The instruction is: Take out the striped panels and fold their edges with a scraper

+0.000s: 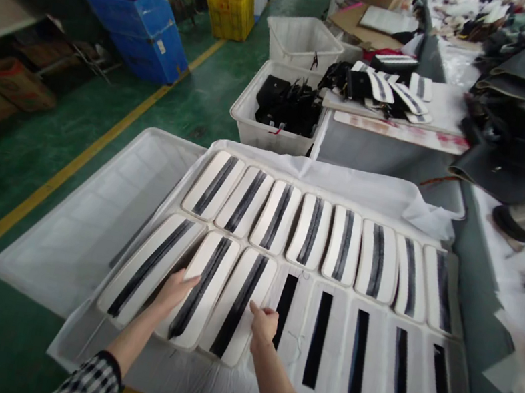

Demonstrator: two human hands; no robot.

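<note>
Striped panels [239, 304], left fingers [187, 283] parted on one, right fingers [267, 319] curled, seemingly touching another

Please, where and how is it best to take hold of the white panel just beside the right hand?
I would grip the white panel by its long right edge, around mid-length, coming from the right. The slot on that side holds no panel, so fingers should have room; its left edge lies close to the neighbouring panel.
</note>
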